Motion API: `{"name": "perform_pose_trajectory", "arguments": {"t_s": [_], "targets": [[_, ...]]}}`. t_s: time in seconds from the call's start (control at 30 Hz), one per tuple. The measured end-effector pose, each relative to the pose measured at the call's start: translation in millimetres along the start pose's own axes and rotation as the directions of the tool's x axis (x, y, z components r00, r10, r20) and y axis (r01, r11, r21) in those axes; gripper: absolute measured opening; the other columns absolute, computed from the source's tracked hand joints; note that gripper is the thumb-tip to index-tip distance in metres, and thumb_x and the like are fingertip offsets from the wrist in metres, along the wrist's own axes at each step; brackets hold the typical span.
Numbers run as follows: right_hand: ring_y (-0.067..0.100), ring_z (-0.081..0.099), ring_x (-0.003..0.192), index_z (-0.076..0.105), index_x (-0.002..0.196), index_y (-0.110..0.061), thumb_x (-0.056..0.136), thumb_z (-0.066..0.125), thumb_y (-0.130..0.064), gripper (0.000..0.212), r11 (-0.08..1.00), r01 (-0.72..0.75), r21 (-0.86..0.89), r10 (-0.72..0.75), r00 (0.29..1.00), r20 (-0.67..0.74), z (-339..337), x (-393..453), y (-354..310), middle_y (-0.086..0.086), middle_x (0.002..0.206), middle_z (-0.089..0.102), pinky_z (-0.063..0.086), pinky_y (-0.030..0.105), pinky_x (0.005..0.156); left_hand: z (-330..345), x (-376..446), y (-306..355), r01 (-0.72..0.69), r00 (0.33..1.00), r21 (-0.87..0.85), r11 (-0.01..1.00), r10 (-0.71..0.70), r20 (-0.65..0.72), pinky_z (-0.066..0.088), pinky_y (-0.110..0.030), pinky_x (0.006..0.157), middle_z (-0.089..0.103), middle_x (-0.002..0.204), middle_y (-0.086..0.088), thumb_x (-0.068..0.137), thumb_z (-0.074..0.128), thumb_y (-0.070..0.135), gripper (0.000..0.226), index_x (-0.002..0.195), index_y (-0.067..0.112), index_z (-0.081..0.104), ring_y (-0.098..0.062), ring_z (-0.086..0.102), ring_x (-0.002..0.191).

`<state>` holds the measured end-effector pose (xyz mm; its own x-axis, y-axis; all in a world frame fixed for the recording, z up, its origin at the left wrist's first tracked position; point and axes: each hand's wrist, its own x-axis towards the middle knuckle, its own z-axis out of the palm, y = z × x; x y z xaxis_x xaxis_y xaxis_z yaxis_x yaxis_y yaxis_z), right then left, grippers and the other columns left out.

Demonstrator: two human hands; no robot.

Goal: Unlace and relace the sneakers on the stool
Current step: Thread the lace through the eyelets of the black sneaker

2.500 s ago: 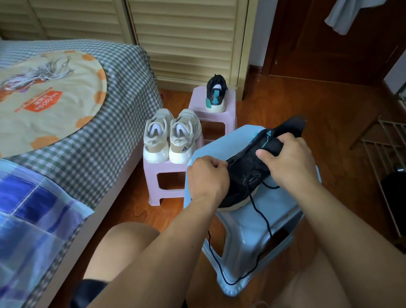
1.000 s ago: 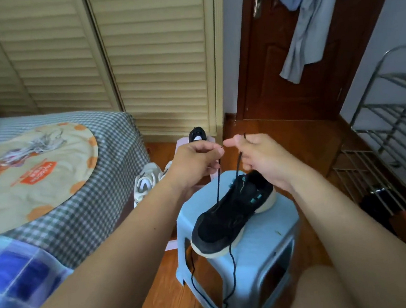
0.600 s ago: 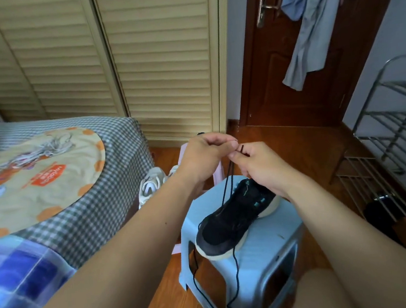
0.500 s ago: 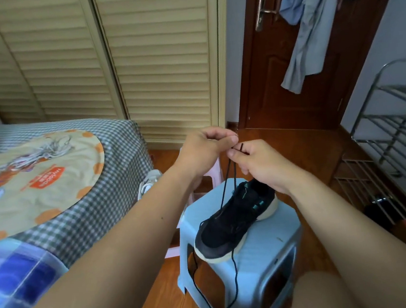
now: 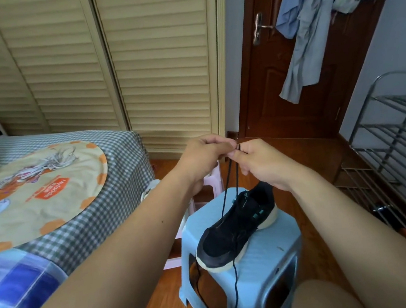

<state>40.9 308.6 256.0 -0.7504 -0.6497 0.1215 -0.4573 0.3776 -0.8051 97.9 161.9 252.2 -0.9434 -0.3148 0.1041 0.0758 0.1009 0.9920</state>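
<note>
Pink stool (image 5: 215,177) largely hidden behind left hand (image 5: 203,155).

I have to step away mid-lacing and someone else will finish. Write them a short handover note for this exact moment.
Left hand and right hand both pinch the black lace ends, raised together above the black sneaker.
The sneaker sits on the blue stool, toe toward you. Another length of lace hangs down the stool's front.
Done: the lace runs up from the shoe's eyelet area; how many eyelets are threaded I cannot tell.
Left: finish lacing and tie. A pale sneaker shows behind the left arm.
</note>
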Motion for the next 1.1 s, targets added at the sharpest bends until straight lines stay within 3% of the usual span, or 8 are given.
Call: {"name": "perform_pose_trajectory", "arguments": {"t_s": [0.27, 0.37, 0.43, 0.57, 0.73, 0.87, 0.97, 1.1], "targets": [[0.02, 0.045, 0.065, 0.058, 0.071, -0.018, 0.104, 0.051, -0.036, 0.038, 0.999, -0.034, -0.015, 0.034, 0.999, 0.004, -6, 3, -9, 0.009, 0.069, 0.051, 0.039, 0.036, 0.072, 1, -1, 17, 0.01, 1.0, 0.001, 1.0, -0.01, 0.01, 0.042, -0.036, 0.081, 0.071, 0.081, -0.007, 0.074, 0.072, 0.014, 0.012, 0.07, 0.024, 0.077, -0.019, 0.057, 0.082], [0.021, 0.04, 0.065, 0.065, 0.078, -0.017, 0.106, 0.047, -0.031, 0.036, 0.991, -0.044, 0.125, 0.046, 0.999, -0.017, 2, 1, 0, 0.008, 0.069, 0.045, 0.035, 0.035, 0.065, 1, 0, 3, -0.018, 0.999, 0.018, 1.0, 0.017, 0.029, 0.044, -0.032, 0.088, 0.074, 0.09, -0.001, 0.086, 0.07, 0.018, 0.015, 0.097, 0.024, 0.078, -0.013, 0.064, 0.087], [0.017, 0.039, 0.059, 0.067, 0.089, -0.01, 0.107, 0.044, -0.03, 0.036, 0.977, -0.076, 0.2, 0.087, 0.995, -0.045, 0, 3, 9, 0.003, 0.066, 0.045, 0.034, 0.029, 0.057, -3, -2, -28, 0.008, 0.999, 0.143, 0.99, -0.015, 0.046, 0.048, -0.035, 0.1, 0.072, 0.113, 0.003, 0.091, 0.071, 0.029, 0.034, 0.125, 0.026, 0.067, -0.012, 0.064, 0.108], [0.009, 0.047, 0.049, 0.066, 0.1, -0.006, 0.108, 0.044, -0.03, 0.034, 0.924, -0.204, 0.322, 0.256, 0.958, -0.126, -17, 7, 22, 0.003, 0.068, 0.063, 0.035, 0.02, 0.046, -1, -22, -114, 0.097, 0.961, 0.543, 0.834, -0.22, 0.166, 0.037, -0.038, 0.116, 0.048, 0.149, 0.006, 0.08, 0.081, 0.046, 0.084, 0.151, 0.024, 0.041, -0.015, 0.046, 0.137], [0.007, 0.052, 0.057, 0.064, 0.103, -0.007, 0.108, 0.043, -0.03, 0.032, 0.831, 0.021, 0.555, 0.239, 0.889, -0.391, -58, 15, 9, 0.0, 0.069, 0.061, 0.041, 0.022, 0.055, 28, -36, -165, 0.063, 0.96, 0.8, 0.597, -0.256, 0.115, 0.049, -0.041, 0.1, 0.053, 0.129, 0.005, 0.068, 0.08, 0.053, 0.079, 0.135, 0.029, 0.046, -0.019, 0.055, 0.115], [0.006, 0.051, 0.056, 0.06, 0.096, -0.01, 0.108, 0.041, -0.03, 0.031, 0.553, 0.305, 0.775, 0.35, 0.76, -0.548, -74, 26, 25, -0.003, 0.06, 0.058, 0.039, 0.019, 0.054, 30, -24, -163, 0.072, 0.957, 0.802, 0.593, -0.268, 0.113, 0.045, -0.042, 0.105, 0.045, 0.137, 0.0, 0.069, 0.081, 0.056, 0.087, 0.141, 0.029, 0.041, -0.023, 0.048, 0.122], [0.008, 0.043, 0.055, 0.061, 0.096, -0.01, 0.108, 0.041, -0.03, 0.031, 0.57, 0.175, 0.803, 0.343, 0.837, -0.426, -59, 27, 40, -0.002, 0.062, 0.053, 0.035, 0.022, 0.055, 44, -20, -144, -0.033, 0.987, 0.719, 0.694, -0.092, 0.135, 0.035, -0.041, 0.114, 0.035, 0.142, 0.0, 0.081, 0.073, 0.058, 0.077, 0.147, 0.036, 0.038, -0.023, 0.035, 0.134], [0.008, 0.04, 0.054, 0.061, 0.097, -0.008, 0.108, 0.042, -0.028, 0.03, 0.52, 0.196, 0.832, 0.23, 0.906, -0.357, -60, 29, 22, -0.001, 0.064, 0.051, 0.035, 0.024, 0.056, 65, -11, -135, -0.099, 0.99, 0.59, 0.801, 0.02, 0.139, 0.04, -0.04, 0.11, 0.054, 0.131, 0.003, 0.092, 0.066, 0.048, 0.046, 0.133, 0.028, 0.057, -0.017, 0.048, 0.124]]}}
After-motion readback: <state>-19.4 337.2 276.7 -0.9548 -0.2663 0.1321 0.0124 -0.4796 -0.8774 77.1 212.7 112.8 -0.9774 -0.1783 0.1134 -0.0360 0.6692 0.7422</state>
